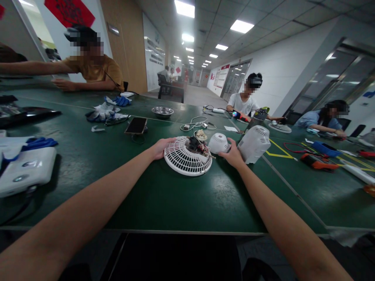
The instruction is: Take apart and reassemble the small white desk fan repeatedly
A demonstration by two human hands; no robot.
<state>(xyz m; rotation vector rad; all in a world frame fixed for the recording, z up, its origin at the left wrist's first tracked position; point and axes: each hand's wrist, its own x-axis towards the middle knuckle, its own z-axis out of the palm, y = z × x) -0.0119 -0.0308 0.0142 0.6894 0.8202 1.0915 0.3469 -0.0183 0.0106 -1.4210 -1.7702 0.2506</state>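
Observation:
My left hand [162, 148] is closed on the left rim of a round white fan grille [183, 160]. A dark motor with thin wires [195, 144] sits on the grille's upper right part. My right hand [234, 155] is closed on the right side of a white, slotted, dome-shaped motor cover [218, 143], just right of the grille; the fingers behind it are partly hidden. Right of that hand stands a boxy white plastic housing [254, 145] with vent slots. A small cream-coloured piece [201, 135] lies behind the motor.
Behind are a white cable [195, 125], a metal bowl [162, 112] and a phone [136, 125]. Gloves [104, 113] and a white device [27, 171] lie left. An orange multimeter [318, 162] is on the right. Several people sit around the green table [187, 210].

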